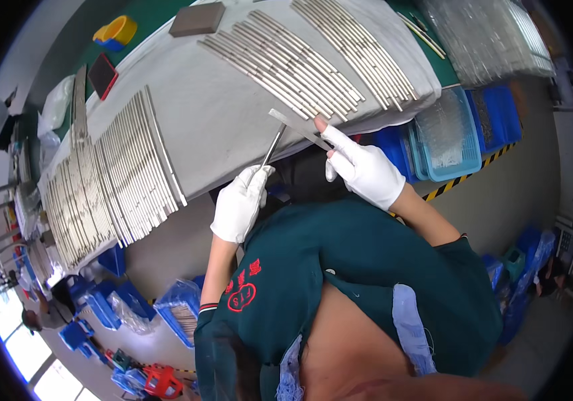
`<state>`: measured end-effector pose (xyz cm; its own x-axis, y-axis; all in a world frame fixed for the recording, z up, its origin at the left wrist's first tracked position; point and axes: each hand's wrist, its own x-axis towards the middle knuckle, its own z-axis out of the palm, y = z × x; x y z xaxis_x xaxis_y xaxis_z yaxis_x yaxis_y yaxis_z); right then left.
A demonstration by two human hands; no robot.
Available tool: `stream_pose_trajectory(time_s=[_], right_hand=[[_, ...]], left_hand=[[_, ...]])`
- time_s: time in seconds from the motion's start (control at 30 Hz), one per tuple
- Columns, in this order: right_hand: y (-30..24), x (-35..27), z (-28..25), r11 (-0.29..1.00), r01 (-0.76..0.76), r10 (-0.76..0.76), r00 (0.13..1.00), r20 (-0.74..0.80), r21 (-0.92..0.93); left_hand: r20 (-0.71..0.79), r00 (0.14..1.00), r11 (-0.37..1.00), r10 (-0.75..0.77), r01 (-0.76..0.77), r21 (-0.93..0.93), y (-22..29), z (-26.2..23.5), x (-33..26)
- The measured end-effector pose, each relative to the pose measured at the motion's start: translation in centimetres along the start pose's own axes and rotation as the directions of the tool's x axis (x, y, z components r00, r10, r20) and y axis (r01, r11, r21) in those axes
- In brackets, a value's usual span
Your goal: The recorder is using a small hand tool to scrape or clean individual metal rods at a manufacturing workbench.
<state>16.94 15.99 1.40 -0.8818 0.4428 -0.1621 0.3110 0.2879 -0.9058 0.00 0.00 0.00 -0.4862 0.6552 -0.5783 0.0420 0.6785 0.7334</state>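
Nearest, both hands wear white cloth gloves with the sleeves of a dark green work shirt behind them. The left hand (239,204) is closed around the lower end of a thin metal rod (271,148), which rises toward one o'clock. The right hand (365,170) pinches a flat steel strip (298,128), perhaps a rule, with the forefinger laid along it; the strip runs toward ten o'clock and crosses the rod's upper end just over the near edge of the worktop (219,127).

By the look of it the rod is being checked or gauged against the strip. The next move seems to call for steady alignment of the two narrow pieces and a light, firm grip, since smooth metal slides easily in cloth gloves.

Beyond, on the pale grey cloth cover, long bright rods lie side by side in fanned rows: one at nine o'clock (116,180), one at twelve o'clock (286,63), and one at one o'clock (360,47). Farther off sit a dark rectangular block (196,19) and a yellow and blue tape holder (116,32). Blue plastic crates (453,134) stand at two o'clock.
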Motion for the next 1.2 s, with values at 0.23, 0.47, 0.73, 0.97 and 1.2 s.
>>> stream_pose_trajectory(time_s=[0.23, 0.47, 0.73, 0.97, 1.2], right_hand=[[2.7, 1.5, 1.9, 0.919, -0.010, -0.025, 0.996, -0.082, -0.395], [2.8, 1.1, 1.9, 0.780, 0.201, -0.290, 0.955, -0.057, -0.592], [2.4, 2.3, 2.1, 0.676, 0.198, -0.298, 0.954, -0.017, -0.710], [2.8, 2.9, 2.1, 0.701, 0.180, -0.275, 0.961, -0.029, -0.690], [2.9, 2.0, 1.5, 0.764, 0.189, -0.260, 0.965, -0.025, -0.617]], left_hand=[[-0.117, 0.993, 1.000, 0.028, -0.028, 0.001, -1.1, 0.4, 0.1], [-0.263, 0.909, 0.894, 0.325, -0.205, 0.398, -3.5, 1.2, 0.5], [-0.270, 0.861, 0.839, 0.432, -0.274, 0.470, -4.0, 1.8, 0.7], [-0.270, 0.867, 0.826, 0.419, -0.240, 0.511, -3.7, 2.0, 0.5], [-0.272, 0.872, 0.849, 0.408, -0.253, 0.463, -4.0, 1.9, 0.6]])
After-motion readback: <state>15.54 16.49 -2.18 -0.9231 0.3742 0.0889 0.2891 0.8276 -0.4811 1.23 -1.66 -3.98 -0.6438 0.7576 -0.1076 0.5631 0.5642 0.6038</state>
